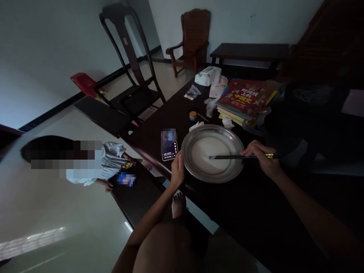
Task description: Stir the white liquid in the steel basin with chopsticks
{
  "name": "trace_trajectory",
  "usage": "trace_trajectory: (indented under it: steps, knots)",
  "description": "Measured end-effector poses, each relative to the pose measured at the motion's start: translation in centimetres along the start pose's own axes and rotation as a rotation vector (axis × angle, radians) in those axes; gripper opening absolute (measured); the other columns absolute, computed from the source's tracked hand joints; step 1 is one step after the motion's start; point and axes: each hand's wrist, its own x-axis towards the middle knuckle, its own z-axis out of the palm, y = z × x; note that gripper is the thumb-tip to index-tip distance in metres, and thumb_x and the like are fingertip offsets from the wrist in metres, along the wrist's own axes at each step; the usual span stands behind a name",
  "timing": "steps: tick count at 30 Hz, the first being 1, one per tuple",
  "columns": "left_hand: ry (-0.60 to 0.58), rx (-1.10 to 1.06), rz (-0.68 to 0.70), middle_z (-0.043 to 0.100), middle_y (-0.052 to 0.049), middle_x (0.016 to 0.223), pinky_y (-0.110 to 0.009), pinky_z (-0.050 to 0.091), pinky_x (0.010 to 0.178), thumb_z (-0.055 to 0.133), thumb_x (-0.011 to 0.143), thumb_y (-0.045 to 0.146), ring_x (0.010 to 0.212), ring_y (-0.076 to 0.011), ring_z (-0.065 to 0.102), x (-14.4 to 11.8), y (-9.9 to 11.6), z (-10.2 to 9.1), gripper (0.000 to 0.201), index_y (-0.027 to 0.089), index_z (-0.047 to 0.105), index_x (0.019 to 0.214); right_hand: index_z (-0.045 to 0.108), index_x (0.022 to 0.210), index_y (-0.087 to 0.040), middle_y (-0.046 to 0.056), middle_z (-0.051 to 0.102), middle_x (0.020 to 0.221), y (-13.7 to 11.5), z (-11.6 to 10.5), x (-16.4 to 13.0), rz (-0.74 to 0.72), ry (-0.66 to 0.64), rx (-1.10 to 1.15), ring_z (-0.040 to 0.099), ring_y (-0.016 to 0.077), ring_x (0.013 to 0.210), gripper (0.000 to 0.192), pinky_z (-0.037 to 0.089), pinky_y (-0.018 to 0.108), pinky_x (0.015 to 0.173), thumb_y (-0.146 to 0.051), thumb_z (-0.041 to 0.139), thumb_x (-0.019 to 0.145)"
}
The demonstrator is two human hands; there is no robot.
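Observation:
A wide, shallow metal basin (196,175) stands on the dark table and holds a smooth white substance (210,149), which I cannot identify. At the basin's left side, my left hand (178,168) grips the rim. My right hand (263,157) is closed around dark chopsticks (230,156) with gold-coloured ends. Their tips touch the white substance near the middle of the basin. A phone (170,146) with a lit screen lies just left of the basin, close to my left hand.
Behind the basin are stacked books (247,98), plastic bags (209,76), a small round jar (192,115) and crumpled tissue (227,122). Another person (110,159) is at a low bench on the left. A tall dark chair (133,57) stands beyond.

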Motion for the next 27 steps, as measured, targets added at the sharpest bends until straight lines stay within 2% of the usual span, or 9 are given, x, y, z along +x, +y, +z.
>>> trace_trajectory:
  steps: [4, 6, 9, 14, 19, 24, 27]
  knots:
    - [0.003, -0.002, 0.004, 0.066, -0.012, 0.129, -0.039, 0.041, 0.11, 0.032, 0.097, 0.059, 0.124, -0.0245, 0.058, 0.05, -0.09, 0.02, 0.062, 0.013, 0.062, 0.126, 0.072, 0.075, -0.027, 0.002, 0.075, 0.08, -0.13, 0.23, 0.0, -0.019, -0.091, -0.005, 0.064, 0.0206, 0.082, 0.03, 0.049, 0.037, 0.077, -0.033, 0.053, 0.097]
    - [0.002, -0.002, 0.007, 0.066, -0.012, 0.129, -0.039, 0.041, 0.11, 0.031, 0.097, 0.06, 0.125, -0.0245, 0.058, 0.08, -0.11, 0.03, 0.062, 0.014, 0.062, 0.126, 0.073, 0.077, -0.027, 0.002, 0.075, 0.083, -0.19, 0.29, 0.04, -0.03, -0.071, -0.043, 0.064, 0.0205, 0.083, 0.027, 0.048, 0.037, 0.078, -0.032, 0.055, 0.096]
    - [0.001, -0.004, 0.003, 0.065, -0.012, 0.13, -0.038, 0.041, 0.11, 0.032, 0.096, 0.062, 0.126, -0.0248, 0.058, 0.11, -0.13, 0.02, 0.064, 0.014, 0.062, 0.126, 0.071, 0.072, -0.026, 0.002, 0.074, 0.079, -0.25, 0.19, 0.08, -0.037, -0.022, -0.032, 0.063, 0.0201, 0.08, 0.033, 0.048, 0.037, 0.076, -0.032, 0.051, 0.097]
    - [-0.002, -0.004, -0.001, 0.066, -0.012, 0.13, -0.038, 0.041, 0.109, 0.032, 0.096, 0.061, 0.124, -0.0245, 0.058, 0.09, 0.01, 0.04, 0.064, 0.014, 0.062, 0.126, 0.072, 0.073, -0.027, 0.003, 0.073, 0.079, -0.4, 0.19, 0.05, -0.022, -0.083, -0.016, 0.064, 0.0213, 0.081, 0.031, 0.05, 0.038, 0.076, -0.035, 0.053, 0.096]
    - [0.004, 0.0, 0.008, 0.066, -0.012, 0.129, -0.039, 0.042, 0.109, 0.032, 0.097, 0.06, 0.124, -0.0249, 0.059, 0.04, 0.04, 0.02, 0.062, 0.014, 0.063, 0.125, 0.07, 0.071, -0.027, 0.002, 0.073, 0.077, -0.3, 0.06, 0.05, -0.019, -0.001, -0.032, 0.062, 0.021, 0.078, 0.034, 0.048, 0.039, 0.076, -0.036, 0.051, 0.097]
    - [0.016, 0.005, -0.006, 0.066, -0.011, 0.129, -0.039, 0.041, 0.11, 0.034, 0.097, 0.058, 0.125, -0.0252, 0.058, 0.06, -0.19, 0.0, 0.06, 0.014, 0.063, 0.126, 0.072, 0.076, -0.027, 0.002, 0.074, 0.081, -0.21, 0.18, 0.04, -0.044, -0.095, -0.055, 0.063, 0.0214, 0.084, 0.028, 0.049, 0.038, 0.078, -0.033, 0.053, 0.096]
    - [0.015, 0.001, -0.004, 0.066, -0.012, 0.128, -0.039, 0.042, 0.108, 0.033, 0.097, 0.059, 0.123, -0.0251, 0.059, 0.09, -0.21, 0.02, 0.061, 0.014, 0.062, 0.126, 0.072, 0.075, -0.027, 0.002, 0.075, 0.081, -0.32, 0.09, 0.09, -0.035, -0.064, -0.06, 0.064, 0.0213, 0.083, 0.03, 0.049, 0.038, 0.077, -0.033, 0.053, 0.096]
